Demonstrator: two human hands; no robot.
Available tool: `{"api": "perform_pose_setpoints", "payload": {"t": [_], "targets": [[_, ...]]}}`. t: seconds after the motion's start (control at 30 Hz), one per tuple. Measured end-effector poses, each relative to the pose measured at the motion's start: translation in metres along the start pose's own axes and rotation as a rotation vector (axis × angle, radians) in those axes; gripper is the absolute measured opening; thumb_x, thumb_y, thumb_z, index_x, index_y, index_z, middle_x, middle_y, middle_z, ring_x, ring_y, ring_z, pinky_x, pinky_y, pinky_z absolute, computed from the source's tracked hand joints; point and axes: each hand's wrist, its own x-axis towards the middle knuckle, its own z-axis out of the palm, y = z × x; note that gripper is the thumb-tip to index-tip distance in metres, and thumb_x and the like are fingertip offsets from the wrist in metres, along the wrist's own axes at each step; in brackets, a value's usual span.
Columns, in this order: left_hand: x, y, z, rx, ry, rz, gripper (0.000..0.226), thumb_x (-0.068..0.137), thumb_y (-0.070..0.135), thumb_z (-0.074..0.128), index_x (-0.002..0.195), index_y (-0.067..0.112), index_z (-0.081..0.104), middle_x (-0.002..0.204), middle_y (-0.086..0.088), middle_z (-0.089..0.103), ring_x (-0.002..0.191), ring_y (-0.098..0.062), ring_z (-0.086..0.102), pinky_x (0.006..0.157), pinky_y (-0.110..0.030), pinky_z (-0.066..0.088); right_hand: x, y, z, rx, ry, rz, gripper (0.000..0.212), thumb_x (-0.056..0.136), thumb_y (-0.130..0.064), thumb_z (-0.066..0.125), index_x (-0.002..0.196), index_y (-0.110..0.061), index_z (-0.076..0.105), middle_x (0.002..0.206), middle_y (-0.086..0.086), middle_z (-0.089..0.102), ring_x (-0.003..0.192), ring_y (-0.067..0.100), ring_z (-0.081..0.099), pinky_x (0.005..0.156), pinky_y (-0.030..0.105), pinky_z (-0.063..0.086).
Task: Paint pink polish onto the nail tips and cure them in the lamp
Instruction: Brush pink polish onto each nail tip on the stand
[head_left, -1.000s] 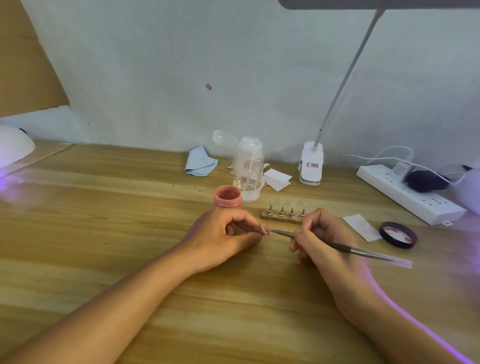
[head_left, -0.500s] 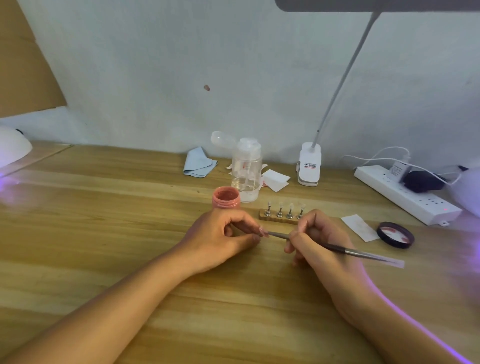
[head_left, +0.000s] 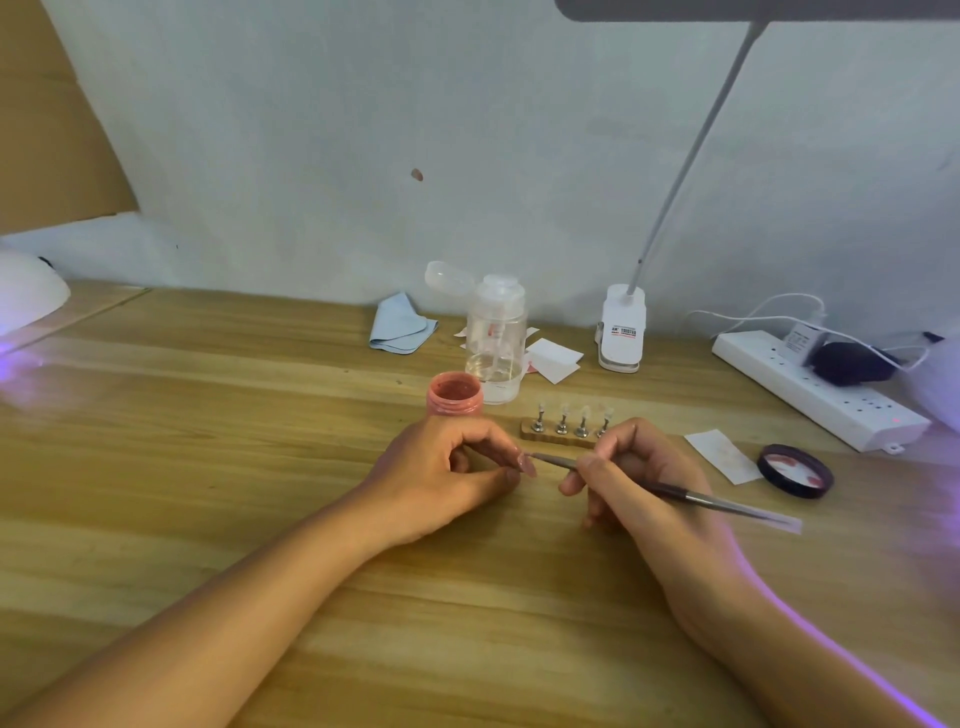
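My left hand (head_left: 447, 473) rests on the wooden table and pinches a pink nail tip (head_left: 527, 465) between thumb and forefinger. My right hand (head_left: 639, 478) grips a thin brush (head_left: 675, 491) like a pen, its bristle end touching that tip. Just behind my hands stands a small wooden holder (head_left: 561, 434) with several clear nail tips on metal pegs. An open jar of pink polish (head_left: 455, 395) sits behind my left hand. The white curing lamp (head_left: 26, 296) glows purple at the far left edge.
A clear pump bottle (head_left: 493, 343), a blue cloth (head_left: 400, 325), paper slips (head_left: 553, 358) and a clip-on desk lamp (head_left: 621, 330) line the wall. The jar's black lid (head_left: 795, 470), a paper slip (head_left: 722, 454) and a white power strip (head_left: 815, 389) lie to the right.
Both hands stay in place on the table; the brush tip has shifted only slightly against the pinched nail tip.
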Motion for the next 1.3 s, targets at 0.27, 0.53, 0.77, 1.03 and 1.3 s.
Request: {"api": "perform_pose_setpoints", "payload": {"t": [0.27, 0.53, 0.77, 1.03, 1.3], "targets": [[0.0004, -0.0031, 0.0008, -0.011, 0.012, -0.006, 0.01, 0.083, 0.022, 0.076, 0.082, 0.031, 0.074, 0.052, 0.025, 0.054, 0.045, -0.001, 0.036, 0.047, -0.013, 0.025, 0.0001, 0.0023, -0.0015, 0.025, 0.051, 0.02, 0.012, 0.091, -0.005, 0.059, 0.082, 0.0, 0.052, 0.075, 0.014, 0.072, 0.061, 0.015, 0.058, 0.057, 0.022, 0.051], [0.0001, -0.0026, 0.0006, -0.025, 0.015, -0.024, 0.003, 0.083, 0.027, 0.077, 0.084, 0.028, 0.074, 0.046, 0.017, 0.043, 0.045, -0.004, 0.033, 0.049, -0.019, 0.024, 0.0008, 0.0026, 0.0001, 0.004, 0.038, 0.054, 0.016, 0.091, -0.004, 0.06, 0.082, 0.004, 0.05, 0.075, 0.014, 0.073, 0.06, 0.014, 0.058, 0.058, 0.022, 0.052], [-0.0005, -0.001, 0.0, -0.039, 0.003, -0.016, 0.006, 0.084, 0.023, 0.076, 0.083, 0.029, 0.074, 0.07, 0.026, 0.065, 0.049, -0.003, 0.034, 0.049, -0.015, 0.027, 0.0002, 0.0006, 0.0, 0.005, 0.052, 0.039, 0.017, 0.091, -0.002, 0.059, 0.085, 0.009, 0.048, 0.074, 0.015, 0.072, 0.06, 0.019, 0.057, 0.056, 0.023, 0.052], [-0.0007, 0.0014, 0.0, -0.039, 0.0, -0.005, 0.013, 0.085, 0.02, 0.075, 0.079, 0.03, 0.072, 0.057, 0.031, 0.057, 0.047, -0.001, 0.034, 0.046, -0.01, 0.025, 0.0003, -0.0009, 0.0007, 0.012, 0.06, 0.037, 0.016, 0.092, -0.002, 0.058, 0.086, 0.008, 0.047, 0.074, 0.016, 0.072, 0.058, 0.018, 0.056, 0.054, 0.021, 0.05], [-0.0004, 0.0005, -0.0004, -0.056, -0.003, 0.006, 0.016, 0.086, 0.018, 0.075, 0.079, 0.032, 0.072, 0.057, 0.031, 0.057, 0.048, 0.0, 0.035, 0.046, -0.008, 0.026, 0.0003, 0.0006, 0.0001, 0.008, 0.045, 0.034, 0.016, 0.091, -0.001, 0.058, 0.085, 0.008, 0.047, 0.073, 0.015, 0.072, 0.058, 0.017, 0.056, 0.055, 0.022, 0.051]]}}
